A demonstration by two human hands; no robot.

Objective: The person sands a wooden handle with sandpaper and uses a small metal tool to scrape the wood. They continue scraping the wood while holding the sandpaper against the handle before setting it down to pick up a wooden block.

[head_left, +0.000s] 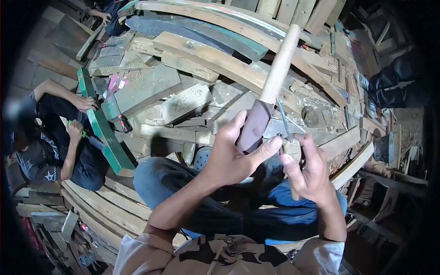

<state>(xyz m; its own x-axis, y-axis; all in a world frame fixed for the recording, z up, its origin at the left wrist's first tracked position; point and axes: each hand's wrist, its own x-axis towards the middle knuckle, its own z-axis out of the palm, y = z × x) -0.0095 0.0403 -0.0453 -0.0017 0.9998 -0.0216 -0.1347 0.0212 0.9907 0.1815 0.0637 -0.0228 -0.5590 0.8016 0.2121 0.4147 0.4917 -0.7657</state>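
At the centre of the head view, our left hand (233, 151) curls partly closed around the dark sleeve (255, 127) of a pale rod (280, 66); just right, our right hand (311, 172) pinches a wooden-handled tool (293, 153), its metal tip near the rod, contact unclear. If that pinch slackens, we judge the tool could skid and nick our left thumb (269, 146).

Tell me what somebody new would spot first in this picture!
Probably the long pale stick with a dark lower end, slanting up from the middle, held in the left hand, with a thin metal tool in the right hand close beside it. Next might be the bright green board on the left, held by another person. Wood pieces lie all over the ground beyond the hands.
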